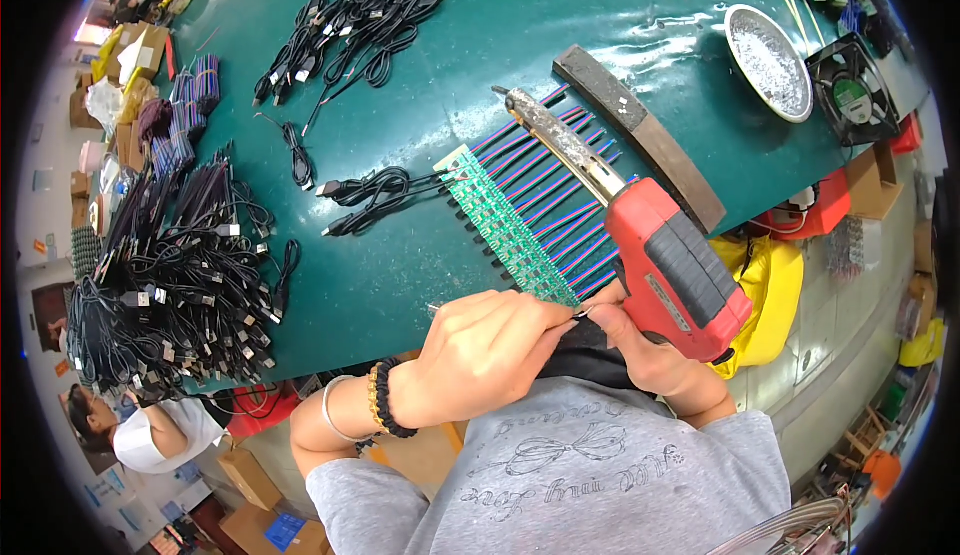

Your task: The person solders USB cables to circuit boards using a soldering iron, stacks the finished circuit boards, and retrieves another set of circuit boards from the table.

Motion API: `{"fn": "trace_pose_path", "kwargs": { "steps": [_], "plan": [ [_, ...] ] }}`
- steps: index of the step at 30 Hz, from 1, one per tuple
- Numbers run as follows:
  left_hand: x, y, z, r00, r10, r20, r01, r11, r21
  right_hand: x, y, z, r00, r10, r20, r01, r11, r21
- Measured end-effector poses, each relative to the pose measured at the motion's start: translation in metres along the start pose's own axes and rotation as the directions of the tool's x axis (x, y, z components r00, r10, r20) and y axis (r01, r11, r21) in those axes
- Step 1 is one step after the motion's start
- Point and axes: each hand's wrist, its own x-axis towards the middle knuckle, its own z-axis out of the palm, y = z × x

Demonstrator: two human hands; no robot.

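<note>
My right hand is closed round a red and black soldering gun. Its long, scorched metal tip points up and left, over a row of green circuit boards. My left hand, fingers pinched, meets the right fingertips at the boards' near end. A small dark piece shows between the fingertips, too hidden to name. A thin light tip pokes out from the left hand's outer side. Striped ribbon wires run from the boards toward a dark bar. Black cables join the boards' far left end.
Bundles of black USB cables lie in a large heap at left and a smaller pile at the back. A bowl of silvery bits stands beside a black fan at far right. A yellow bag hangs near the table edge. Another person sits at lower left.
</note>
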Motion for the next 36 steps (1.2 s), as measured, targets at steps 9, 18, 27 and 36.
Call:
{"fn": "trace_pose_path", "kwargs": {
  "steps": [9, 18, 27, 36],
  "plan": [
    [0.0, -0.006, 0.003, 0.953, 0.299, -0.044, -0.273, 0.914, 0.301, -0.001, 0.003, 0.0, 0.993, -0.111, 0.036, 0.114, 0.989, -0.095],
    [0.024, -0.032, -0.044, 0.999, 0.051, 0.021, -0.055, 0.941, 0.334, -0.001, 0.001, 0.01, 0.931, 0.152, -0.332, 0.039, 0.862, 0.506],
    [0.043, -0.078, -0.075, 0.953, -0.229, 0.196, 0.17, 0.945, 0.278, -0.031, 0.011, -0.002, 0.928, 0.03, -0.372, 0.103, 0.937, 0.335],
    [0.06, -0.086, -0.081, 0.9, -0.261, 0.349, 0.166, 0.946, 0.28, -0.042, 0.026, -0.036, 0.979, 0.192, 0.062, -0.198, 0.974, 0.112]
  ]
}}
